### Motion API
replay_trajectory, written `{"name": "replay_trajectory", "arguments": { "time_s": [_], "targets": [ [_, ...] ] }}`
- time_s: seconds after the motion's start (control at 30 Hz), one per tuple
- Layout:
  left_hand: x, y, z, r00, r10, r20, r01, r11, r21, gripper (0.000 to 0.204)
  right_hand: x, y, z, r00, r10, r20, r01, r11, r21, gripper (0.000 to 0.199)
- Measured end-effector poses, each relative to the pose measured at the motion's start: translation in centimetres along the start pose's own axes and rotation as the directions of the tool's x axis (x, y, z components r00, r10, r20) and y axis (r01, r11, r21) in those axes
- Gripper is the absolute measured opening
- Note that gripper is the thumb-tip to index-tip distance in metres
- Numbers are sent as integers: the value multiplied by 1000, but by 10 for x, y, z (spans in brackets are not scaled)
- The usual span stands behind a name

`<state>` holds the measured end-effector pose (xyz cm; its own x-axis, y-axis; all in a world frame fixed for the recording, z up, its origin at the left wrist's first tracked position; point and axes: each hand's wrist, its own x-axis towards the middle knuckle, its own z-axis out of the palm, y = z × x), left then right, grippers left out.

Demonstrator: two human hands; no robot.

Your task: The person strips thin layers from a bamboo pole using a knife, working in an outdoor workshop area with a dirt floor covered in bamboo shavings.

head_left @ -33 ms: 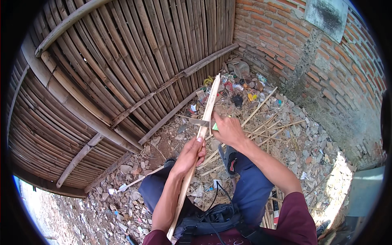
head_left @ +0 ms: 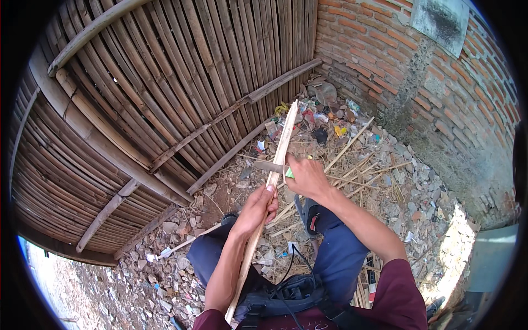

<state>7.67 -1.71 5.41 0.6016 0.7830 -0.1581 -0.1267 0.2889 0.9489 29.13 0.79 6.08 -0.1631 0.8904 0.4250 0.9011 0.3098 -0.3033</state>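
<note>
A long pale bamboo strip (head_left: 285, 136) slants up and away from my lap, its far end split and jagged. My left hand (head_left: 257, 207) is closed around it about midway, thumb on top. Just beyond that thumb, a knife blade (head_left: 268, 166) lies across the strip. My right hand (head_left: 308, 176) grips the knife by its green handle (head_left: 290, 172), which shows only in part. The index finger reaches forward toward the strip. A thin curled shaving (head_left: 284, 175) hangs beside the blade. The strip's near end passes along my left forearm.
Bamboo slat wall (head_left: 220, 71) rises on the left, brick wall (head_left: 379, 60) on the right. Rubble and litter (head_left: 330, 118) cover the ground, with loose bamboo sticks (head_left: 352, 144) beyond my right foot. A dark bag with a cable (head_left: 297, 286) rests at my lap.
</note>
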Motion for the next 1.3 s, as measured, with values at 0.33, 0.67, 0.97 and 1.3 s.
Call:
{"name": "replay_trajectory", "arguments": {
  "time_s": [0.33,0.67,0.97,1.3],
  "targets": [
    [-3,-4,7,1000,7,29,-9,997,75,33,16,25,5,995,51,-81,-45,996,74,15],
    [-6,-5,7,999,-29,-20,31,992,120,36,14,41,21,997,-4,-73,17,985,174,11],
    [-6,-2,8,999,-12,-38,17,991,135,37,21,49,28,981,-56,-185,77,991,107,12],
    [-18,-3,8,995,-60,84,51,994,100,36,14,139,14,837,537,-108,-464,800,380,23]
  ]
}}
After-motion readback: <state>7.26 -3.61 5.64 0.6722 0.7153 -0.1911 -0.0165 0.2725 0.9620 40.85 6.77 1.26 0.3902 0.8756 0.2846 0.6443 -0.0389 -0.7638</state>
